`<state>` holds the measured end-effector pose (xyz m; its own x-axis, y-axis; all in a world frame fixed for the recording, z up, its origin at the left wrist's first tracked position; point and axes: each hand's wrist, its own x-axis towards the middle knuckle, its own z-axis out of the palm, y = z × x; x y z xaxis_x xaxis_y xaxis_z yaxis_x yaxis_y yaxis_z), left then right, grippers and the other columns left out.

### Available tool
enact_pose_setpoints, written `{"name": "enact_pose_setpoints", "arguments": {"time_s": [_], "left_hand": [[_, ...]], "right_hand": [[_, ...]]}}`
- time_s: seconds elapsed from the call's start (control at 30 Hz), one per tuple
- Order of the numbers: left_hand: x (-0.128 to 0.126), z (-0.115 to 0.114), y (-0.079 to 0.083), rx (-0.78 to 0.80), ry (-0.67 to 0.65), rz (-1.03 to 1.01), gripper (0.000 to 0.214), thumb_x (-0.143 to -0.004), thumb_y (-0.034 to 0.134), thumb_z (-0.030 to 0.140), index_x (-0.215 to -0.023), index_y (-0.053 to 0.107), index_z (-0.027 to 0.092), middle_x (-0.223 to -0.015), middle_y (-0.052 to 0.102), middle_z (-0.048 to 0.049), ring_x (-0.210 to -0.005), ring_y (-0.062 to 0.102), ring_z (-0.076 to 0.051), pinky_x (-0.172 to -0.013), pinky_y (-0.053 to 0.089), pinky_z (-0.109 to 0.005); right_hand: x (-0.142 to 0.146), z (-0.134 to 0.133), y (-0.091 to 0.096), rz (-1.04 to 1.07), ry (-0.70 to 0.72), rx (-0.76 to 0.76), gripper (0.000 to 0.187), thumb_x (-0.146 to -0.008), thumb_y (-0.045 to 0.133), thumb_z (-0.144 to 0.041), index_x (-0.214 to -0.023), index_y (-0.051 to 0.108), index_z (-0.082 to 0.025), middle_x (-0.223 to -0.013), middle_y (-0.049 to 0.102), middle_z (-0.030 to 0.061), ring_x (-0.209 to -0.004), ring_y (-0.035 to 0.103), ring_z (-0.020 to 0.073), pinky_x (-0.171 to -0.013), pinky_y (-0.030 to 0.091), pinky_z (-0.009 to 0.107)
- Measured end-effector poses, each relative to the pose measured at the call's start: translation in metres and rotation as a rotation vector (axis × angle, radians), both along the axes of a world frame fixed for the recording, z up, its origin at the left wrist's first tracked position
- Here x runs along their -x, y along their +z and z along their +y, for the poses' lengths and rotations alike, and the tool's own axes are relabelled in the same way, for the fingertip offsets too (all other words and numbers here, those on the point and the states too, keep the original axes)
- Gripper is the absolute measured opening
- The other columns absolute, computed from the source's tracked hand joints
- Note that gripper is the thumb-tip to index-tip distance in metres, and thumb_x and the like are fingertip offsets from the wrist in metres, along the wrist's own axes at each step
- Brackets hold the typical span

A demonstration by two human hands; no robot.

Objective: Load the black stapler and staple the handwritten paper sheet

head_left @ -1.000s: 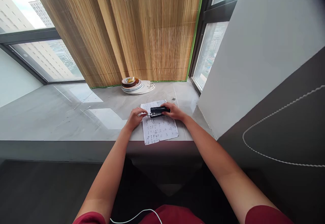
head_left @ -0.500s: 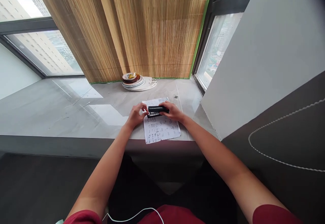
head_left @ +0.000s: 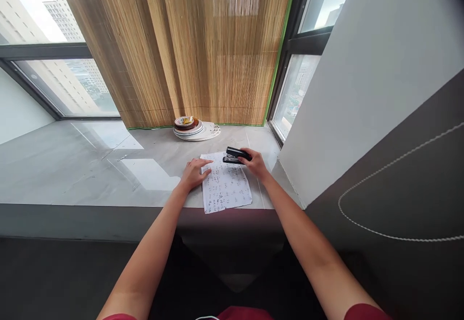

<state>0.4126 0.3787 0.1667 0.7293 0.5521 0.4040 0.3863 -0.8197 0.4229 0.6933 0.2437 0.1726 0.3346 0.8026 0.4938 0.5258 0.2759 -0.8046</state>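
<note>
A pale grey sill point(head_left: 83, 175) spans the middle of the frame. Both forearms reach up from the bottom edge. At centre lies a sheet of paper point(head_left: 226, 192), its handwriting too small to read. The left hand point(head_left: 193, 173), palm down, fingers loosely extended, touches its left edge; the right hand point(head_left: 256, 164) closes round a black stapler point(head_left: 234, 153) over its upper right.
</note>
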Motion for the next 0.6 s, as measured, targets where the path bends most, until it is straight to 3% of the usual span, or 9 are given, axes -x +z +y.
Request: {"name": "enact_pose_setpoints", "arguments": {"time_s": [0.13,0.23,0.33,0.47,0.6], "left_hand": [[-0.002,0.004,-0.005,0.006,0.006,0.022,0.024,-0.088,0.067,0.022,-0.105,0.082,0.029,-0.125,0.077,-0.0052,-0.12,0.065,-0.033,-0.105,0.047,-0.05],[-0.003,0.006,-0.007,-0.024,0.015,-0.004,0.034,-0.085,0.062,0.013,-0.109,0.081,0.028,-0.125,0.076,-0.0058,-0.119,0.065,-0.032,-0.106,0.048,-0.051],[-0.002,0.004,-0.005,-0.043,-0.043,-0.054,0.039,-0.088,0.058,0.013,-0.117,0.079,0.027,-0.126,0.074,-0.0069,-0.119,0.064,-0.031,-0.107,0.048,-0.051],[-0.002,-0.001,0.004,-0.029,-0.163,-0.039,0.032,-0.094,0.053,0.018,-0.108,0.08,0.026,-0.123,0.075,-0.0081,-0.117,0.067,-0.028,-0.107,0.05,-0.049],[-0.018,-0.009,0.014,-0.062,-0.218,0.092,0.027,-0.096,0.064,0.036,-0.118,0.078,0.027,-0.135,0.071,-0.009,-0.126,0.064,-0.032,-0.112,0.047,-0.049]], "right_hand": [[-0.024,-0.034,-0.008,-0.047,-0.17,0.032,0.035,-0.089,0.065,-0.04,-0.118,0.073,-0.023,-0.116,0.074,0.0077,-0.105,0.068,0.0283,-0.1,0.053,0.047],[-0.037,-0.058,-0.017,-0.071,-0.227,0.076,0.038,-0.09,0.062,-0.039,-0.123,0.074,-0.024,-0.112,0.073,0.0071,-0.102,0.067,0.0273,-0.099,0.053,0.048],[-0.043,-0.068,-0.022,-0.094,-0.225,0.086,0.041,-0.091,0.06,-0.037,-0.128,0.073,-0.025,-0.109,0.072,0.0062,-0.1,0.067,0.0264,-0.099,0.052,0.047],[-0.041,-0.068,-0.023,-0.122,-0.159,0.101,0.041,-0.092,0.058,-0.033,-0.13,0.073,-0.027,-0.11,0.07,0.0053,-0.103,0.066,0.0255,-0.098,0.053,0.044],[-0.035,-0.067,-0.02,-0.128,-0.056,0.117,0.043,-0.092,0.058,-0.028,-0.132,0.073,-0.029,-0.109,0.069,0.004,-0.103,0.066,0.0242,-0.098,0.053,0.043]]}}
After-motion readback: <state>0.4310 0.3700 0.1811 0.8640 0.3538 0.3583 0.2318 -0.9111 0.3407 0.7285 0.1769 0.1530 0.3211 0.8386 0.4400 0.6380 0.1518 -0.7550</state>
